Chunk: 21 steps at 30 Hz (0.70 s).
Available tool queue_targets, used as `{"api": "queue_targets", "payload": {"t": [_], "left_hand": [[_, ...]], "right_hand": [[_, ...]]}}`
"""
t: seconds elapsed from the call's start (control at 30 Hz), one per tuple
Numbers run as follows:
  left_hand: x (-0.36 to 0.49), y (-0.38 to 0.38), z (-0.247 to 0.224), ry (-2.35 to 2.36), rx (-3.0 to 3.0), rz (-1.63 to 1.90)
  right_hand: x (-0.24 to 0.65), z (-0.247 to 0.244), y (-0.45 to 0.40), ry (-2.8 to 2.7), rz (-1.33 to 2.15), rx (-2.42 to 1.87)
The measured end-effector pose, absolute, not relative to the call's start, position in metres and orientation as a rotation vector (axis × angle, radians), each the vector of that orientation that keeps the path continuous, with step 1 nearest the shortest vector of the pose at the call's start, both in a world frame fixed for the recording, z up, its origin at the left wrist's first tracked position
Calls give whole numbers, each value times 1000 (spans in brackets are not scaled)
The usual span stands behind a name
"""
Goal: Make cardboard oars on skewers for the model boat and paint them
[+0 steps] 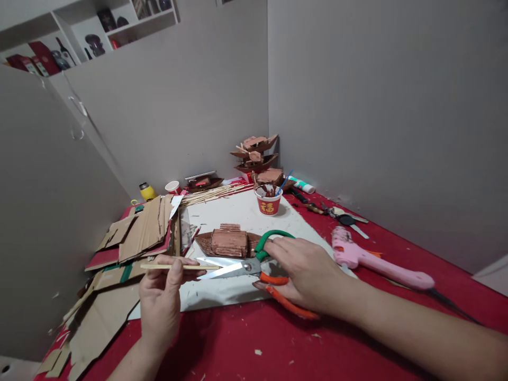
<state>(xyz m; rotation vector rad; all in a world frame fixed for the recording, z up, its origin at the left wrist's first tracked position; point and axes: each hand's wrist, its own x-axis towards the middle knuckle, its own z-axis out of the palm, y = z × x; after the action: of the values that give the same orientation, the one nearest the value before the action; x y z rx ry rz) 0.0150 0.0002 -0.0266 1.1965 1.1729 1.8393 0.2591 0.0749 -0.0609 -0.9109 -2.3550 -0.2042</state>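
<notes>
My left hand (164, 288) pinches a thin wooden stick (159, 266) that lies level, its right end reaching between the blades of a pair of scissors. Those scissors (238, 268), with one green and one orange handle, are gripped by my right hand (304, 270); their blades stand apart around the stick. Just behind the blades a brown model boat (229, 242) with a boxy cabin rests on a white board (214, 296). My right hand and the scissors' green handle hide part of its right end.
Cardboard pieces (145, 230) pile up at left. A paper cup (269, 200) with brown paint and a brush stands at the board's back, near several thin sticks (216, 194). More model boats (256, 153) are stacked behind. A pink glue gun (381, 262) lies right on the red tablecloth (238, 349).
</notes>
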Motion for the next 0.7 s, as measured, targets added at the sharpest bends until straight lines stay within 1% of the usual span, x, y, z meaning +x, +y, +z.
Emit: {"api": "queue_targets", "payload": {"t": [0.4,0.7], "left_hand": [[11,1,-33,1169,1152,1806],[11,4,-33,1093,1068,1793]], "right_hand": [[260,-63,73,-2357,-107,-912],[260,-62,72,-2324,-129,-857]]}}
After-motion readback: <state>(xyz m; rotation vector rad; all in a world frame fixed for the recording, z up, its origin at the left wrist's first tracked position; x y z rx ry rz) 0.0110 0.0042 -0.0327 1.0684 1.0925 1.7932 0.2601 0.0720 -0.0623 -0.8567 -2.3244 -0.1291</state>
